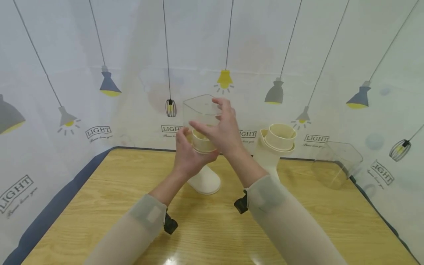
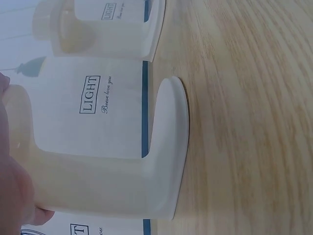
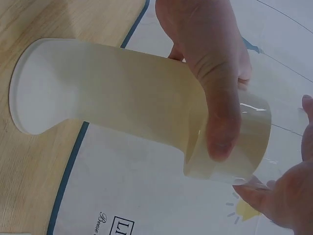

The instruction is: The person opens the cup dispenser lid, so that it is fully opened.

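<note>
In the head view my left hand point(image 1: 189, 156) grips the top of a cream pedestal stand point(image 1: 206, 181) just below its round collar point(image 1: 202, 142). The left thumb point(image 3: 224, 132) lies across the collar in the right wrist view. The stand's flat oval foot point(image 2: 168, 147) rests on the table. Directly over the collar, a clear plastic container point(image 1: 198, 106) stands upright with its wide end up. My right hand point(image 1: 226, 129) holds this container from the right side, thumb low near the collar and fingers higher. The right palm hides part of the container.
A second cream stand point(image 1: 279, 141) with the same collar stands at the back right. Farther right, another clear container point(image 1: 338, 165) is on the wooden table point(image 1: 132, 184). A white lamp-print cloth point(image 1: 139, 73) hangs close behind the table's dark-trimmed back edge.
</note>
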Motion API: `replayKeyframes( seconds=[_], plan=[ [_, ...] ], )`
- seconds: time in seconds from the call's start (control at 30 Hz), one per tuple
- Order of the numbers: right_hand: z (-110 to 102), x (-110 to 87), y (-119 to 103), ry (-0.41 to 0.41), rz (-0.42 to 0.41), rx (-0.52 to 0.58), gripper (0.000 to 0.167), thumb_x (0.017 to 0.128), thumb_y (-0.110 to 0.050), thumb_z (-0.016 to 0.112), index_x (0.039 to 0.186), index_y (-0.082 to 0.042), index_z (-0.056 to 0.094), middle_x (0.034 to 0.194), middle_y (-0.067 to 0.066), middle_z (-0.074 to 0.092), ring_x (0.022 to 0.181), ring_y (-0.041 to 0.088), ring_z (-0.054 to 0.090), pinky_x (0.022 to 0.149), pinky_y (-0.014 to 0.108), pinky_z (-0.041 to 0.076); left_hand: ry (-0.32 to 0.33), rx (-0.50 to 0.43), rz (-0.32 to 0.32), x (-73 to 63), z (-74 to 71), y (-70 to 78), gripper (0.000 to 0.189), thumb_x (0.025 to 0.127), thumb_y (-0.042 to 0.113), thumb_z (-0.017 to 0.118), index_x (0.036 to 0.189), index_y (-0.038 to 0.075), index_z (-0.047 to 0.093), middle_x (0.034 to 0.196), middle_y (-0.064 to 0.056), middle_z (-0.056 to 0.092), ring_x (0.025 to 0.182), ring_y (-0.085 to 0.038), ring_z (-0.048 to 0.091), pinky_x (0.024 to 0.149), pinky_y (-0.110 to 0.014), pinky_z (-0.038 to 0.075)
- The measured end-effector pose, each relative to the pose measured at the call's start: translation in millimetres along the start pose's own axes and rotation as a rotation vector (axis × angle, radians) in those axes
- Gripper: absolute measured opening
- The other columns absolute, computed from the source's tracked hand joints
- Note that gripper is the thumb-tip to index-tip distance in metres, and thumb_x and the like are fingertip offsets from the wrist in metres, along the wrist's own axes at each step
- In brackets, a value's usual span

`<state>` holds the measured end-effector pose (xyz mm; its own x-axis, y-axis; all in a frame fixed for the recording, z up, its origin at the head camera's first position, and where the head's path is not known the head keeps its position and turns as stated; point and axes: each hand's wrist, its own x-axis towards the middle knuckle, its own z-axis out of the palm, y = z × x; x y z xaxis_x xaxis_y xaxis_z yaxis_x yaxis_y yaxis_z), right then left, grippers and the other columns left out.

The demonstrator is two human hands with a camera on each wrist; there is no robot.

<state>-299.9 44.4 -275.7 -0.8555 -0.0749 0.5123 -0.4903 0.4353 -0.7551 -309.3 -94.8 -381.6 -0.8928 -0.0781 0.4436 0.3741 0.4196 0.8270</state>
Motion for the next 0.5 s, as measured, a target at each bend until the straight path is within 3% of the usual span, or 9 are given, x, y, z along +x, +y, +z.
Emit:
replayKeyframes(
  seconds=[0.2,0.4,0.5],
  plan=[
    [6.2,-2.3,2.5,0.067,0.032,-0.008,0.083,0.089,-0.047,0.09,0.156,-0.018,0.05,0.16,0.01,0.055,0.132,0.036,0.065,0.103,0.051,0.061,0.015,0.015,0.008,-2.7,1.9,-5.1,0.13,0.068,0.05,0.102,0.162,0.011,0.021,0.154,-0.022,0.042,0.13,-0.035,0.056,0.109,-0.055,0.054],
    [8.0,-4.4,2.7,0.095,-0.057,-0.095,0.083,0.089,-0.049,0.086,0.155,-0.012,0.052,0.154,0.016,0.058,0.128,0.038,0.065,0.101,0.051,0.061,0.0,0.021,-0.002,-2.2,0.5,-3.4,0.133,0.066,0.048,0.103,0.163,0.012,0.02,0.157,-0.022,0.042,0.131,-0.037,0.056,0.11,-0.056,0.054],
    [6.9,-4.2,1.3,0.107,-0.056,-0.071,0.081,0.089,-0.047,0.087,0.153,-0.011,0.052,0.154,0.015,0.058,0.126,0.037,0.066,0.101,0.05,0.061,-0.002,0.028,0.014,-1.3,-1.7,-3.4,0.133,0.066,0.048,0.103,0.163,0.011,0.021,0.156,-0.022,0.042,0.13,-0.036,0.057,0.11,-0.056,0.054]
  ],
)
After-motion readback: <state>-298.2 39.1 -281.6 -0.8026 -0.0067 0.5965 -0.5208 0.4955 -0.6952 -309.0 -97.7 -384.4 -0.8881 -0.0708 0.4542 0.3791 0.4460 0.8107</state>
